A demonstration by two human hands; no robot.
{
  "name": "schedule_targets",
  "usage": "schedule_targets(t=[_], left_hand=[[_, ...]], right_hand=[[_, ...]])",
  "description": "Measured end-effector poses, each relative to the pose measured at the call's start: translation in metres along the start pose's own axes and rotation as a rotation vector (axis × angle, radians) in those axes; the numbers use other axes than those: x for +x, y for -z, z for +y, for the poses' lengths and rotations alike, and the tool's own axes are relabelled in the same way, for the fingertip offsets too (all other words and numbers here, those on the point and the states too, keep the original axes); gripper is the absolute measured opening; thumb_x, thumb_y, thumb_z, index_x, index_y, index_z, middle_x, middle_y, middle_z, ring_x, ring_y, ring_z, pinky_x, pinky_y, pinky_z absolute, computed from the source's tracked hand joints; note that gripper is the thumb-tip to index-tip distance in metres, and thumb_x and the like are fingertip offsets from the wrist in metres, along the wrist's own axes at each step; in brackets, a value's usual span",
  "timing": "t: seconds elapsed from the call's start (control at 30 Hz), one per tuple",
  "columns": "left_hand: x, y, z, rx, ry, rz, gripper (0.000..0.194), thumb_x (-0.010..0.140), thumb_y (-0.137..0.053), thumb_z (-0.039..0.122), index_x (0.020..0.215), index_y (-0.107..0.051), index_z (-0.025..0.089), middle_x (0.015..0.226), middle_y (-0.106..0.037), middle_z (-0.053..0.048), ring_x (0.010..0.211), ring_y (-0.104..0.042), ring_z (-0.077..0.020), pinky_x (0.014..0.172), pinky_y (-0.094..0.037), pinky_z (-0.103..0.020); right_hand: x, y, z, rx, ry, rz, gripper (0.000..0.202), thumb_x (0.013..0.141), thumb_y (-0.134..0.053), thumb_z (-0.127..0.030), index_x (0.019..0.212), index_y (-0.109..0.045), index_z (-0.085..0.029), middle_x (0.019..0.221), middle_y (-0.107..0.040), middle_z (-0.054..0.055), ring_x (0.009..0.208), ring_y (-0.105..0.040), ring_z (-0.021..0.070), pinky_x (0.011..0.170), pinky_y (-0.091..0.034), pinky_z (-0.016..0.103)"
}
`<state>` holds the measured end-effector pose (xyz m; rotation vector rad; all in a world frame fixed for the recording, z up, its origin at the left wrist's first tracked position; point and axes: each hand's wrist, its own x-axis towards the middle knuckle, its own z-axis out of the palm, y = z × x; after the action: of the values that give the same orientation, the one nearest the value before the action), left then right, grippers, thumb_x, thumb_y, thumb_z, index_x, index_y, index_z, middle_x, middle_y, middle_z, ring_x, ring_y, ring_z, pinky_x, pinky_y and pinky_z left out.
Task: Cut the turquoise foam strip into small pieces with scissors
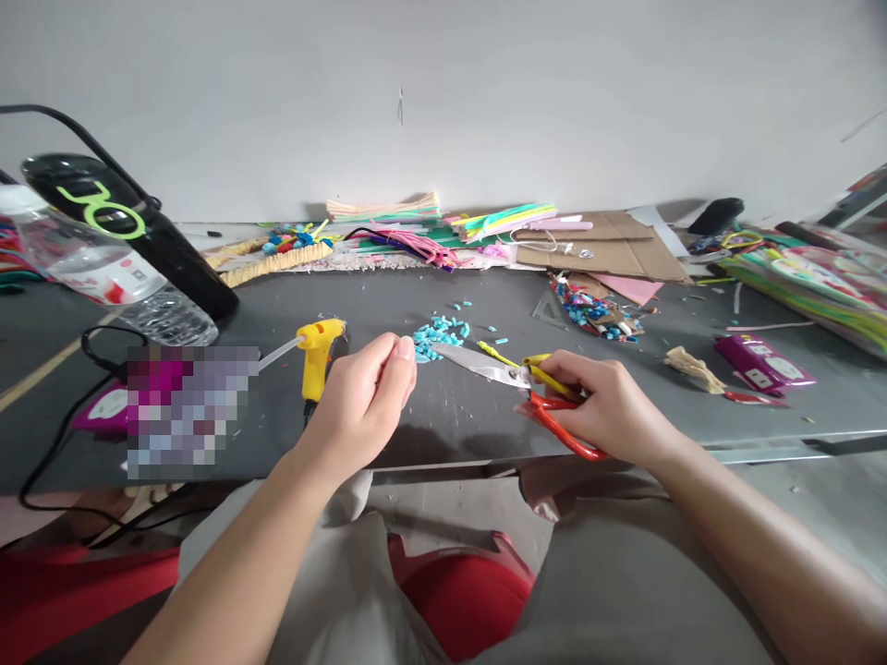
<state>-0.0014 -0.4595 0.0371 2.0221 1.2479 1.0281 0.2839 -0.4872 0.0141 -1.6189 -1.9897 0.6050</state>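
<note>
My right hand grips a pair of scissors with a red and a yellow handle, its fingers in the loops. The blades point left, their tips near my left hand. My left hand is closed with the thumb pressed on the fingers; whatever it may hold is hidden. Between and beyond the hands lies a pile of small cut blue pieces on the dark grey table. A short yellow strip lies just behind the scissors.
A yellow glue gun stands left of my left hand. Farther left are a black bottle, a water bottle and a cable. Bundles of coloured pipe cleaners, cardboard and a purple power socket lie at the back and right.
</note>
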Motion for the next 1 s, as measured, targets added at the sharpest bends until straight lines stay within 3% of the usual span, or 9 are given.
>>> schedule_targets(t=[0.47,1.0], left_hand=[[0.0027,-0.0011,0.0068,-0.032,0.082,0.059,0.046,0.106,-0.038,0.034,0.062,-0.044,0.021,0.054,-0.051,0.003,0.049,-0.047,-0.0103,0.051,-0.039,-0.027],[0.0021,-0.0011,0.0051,-0.067,0.07,0.034,0.041,0.105,-0.038,0.034,0.066,-0.042,0.022,0.057,-0.052,0.002,0.053,-0.049,-0.011,0.054,-0.041,-0.026]], right_hand=[[-0.0027,0.0009,-0.002,-0.015,-0.015,-0.016,0.038,0.08,-0.074,-0.053,0.081,-0.052,-0.022,0.067,-0.034,-0.006,0.065,-0.024,0.0131,0.054,-0.027,0.025],[-0.002,-0.0033,-0.004,-0.047,-0.023,-0.027,0.024,0.079,-0.073,-0.039,0.084,-0.055,-0.023,0.066,-0.034,-0.006,0.064,-0.025,0.0133,0.055,-0.028,0.025]])
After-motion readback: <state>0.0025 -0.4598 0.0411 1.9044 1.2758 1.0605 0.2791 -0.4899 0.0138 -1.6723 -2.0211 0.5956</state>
